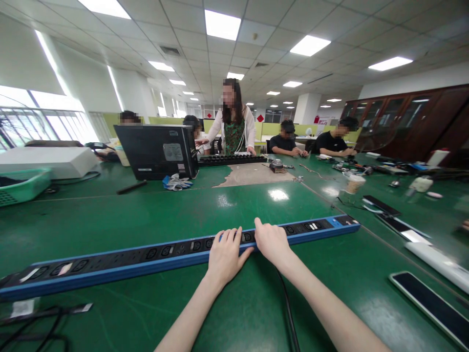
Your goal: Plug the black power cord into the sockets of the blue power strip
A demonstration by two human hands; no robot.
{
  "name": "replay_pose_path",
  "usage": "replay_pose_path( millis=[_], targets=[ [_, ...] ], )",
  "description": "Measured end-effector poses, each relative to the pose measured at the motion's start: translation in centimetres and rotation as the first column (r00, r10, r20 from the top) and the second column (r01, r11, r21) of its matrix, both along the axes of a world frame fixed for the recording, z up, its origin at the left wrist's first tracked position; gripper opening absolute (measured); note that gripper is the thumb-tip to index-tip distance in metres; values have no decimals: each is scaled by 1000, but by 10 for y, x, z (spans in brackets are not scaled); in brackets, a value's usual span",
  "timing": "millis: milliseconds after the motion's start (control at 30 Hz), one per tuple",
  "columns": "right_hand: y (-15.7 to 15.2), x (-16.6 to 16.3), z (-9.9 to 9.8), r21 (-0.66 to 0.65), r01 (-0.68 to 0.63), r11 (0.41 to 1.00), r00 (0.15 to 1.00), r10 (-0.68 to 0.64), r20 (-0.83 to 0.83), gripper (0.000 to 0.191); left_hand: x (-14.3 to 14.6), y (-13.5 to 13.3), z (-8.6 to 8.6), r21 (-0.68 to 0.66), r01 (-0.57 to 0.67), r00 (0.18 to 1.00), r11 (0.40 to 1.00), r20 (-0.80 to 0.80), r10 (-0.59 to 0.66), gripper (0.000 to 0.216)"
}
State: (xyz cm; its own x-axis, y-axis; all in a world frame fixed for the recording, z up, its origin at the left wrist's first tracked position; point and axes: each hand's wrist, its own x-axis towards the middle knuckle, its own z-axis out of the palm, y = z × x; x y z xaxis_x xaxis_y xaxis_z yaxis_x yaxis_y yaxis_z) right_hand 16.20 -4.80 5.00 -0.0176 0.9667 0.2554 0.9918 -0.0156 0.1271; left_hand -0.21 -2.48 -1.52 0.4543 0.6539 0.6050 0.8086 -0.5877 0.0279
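Power strip (176, 251), long, narrow, black-faced, blue-edged, on glossy green tabletop (146, 215)

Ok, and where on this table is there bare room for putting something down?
Behind the strip, a wide patch reaches towards the gloves and computer. Nearer, there is room between the right arm and the dark slab, and between the left arm and the cables. Between the arms, a cord runs. The far right, around the cup, is crowded.
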Motion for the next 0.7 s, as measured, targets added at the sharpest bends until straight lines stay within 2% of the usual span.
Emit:
replay_pose_path(
  millis=[233,433,700],
  targets=[
    [-1,0,-2,-1,-11,1000,1000,11,-16,22,0,-1,1,-6,-1,1000,1000,6,1,61],
    [2,7,5,-19,8,1000,998,-9,-64,23,0,0,0,-10,9,1000,1000,10,-9,62],
    [1,11,11,-9,-29,1000,997,29,-77,17,0,1,0,-19,7,1000,1000,2,-7,64]
  ],
)
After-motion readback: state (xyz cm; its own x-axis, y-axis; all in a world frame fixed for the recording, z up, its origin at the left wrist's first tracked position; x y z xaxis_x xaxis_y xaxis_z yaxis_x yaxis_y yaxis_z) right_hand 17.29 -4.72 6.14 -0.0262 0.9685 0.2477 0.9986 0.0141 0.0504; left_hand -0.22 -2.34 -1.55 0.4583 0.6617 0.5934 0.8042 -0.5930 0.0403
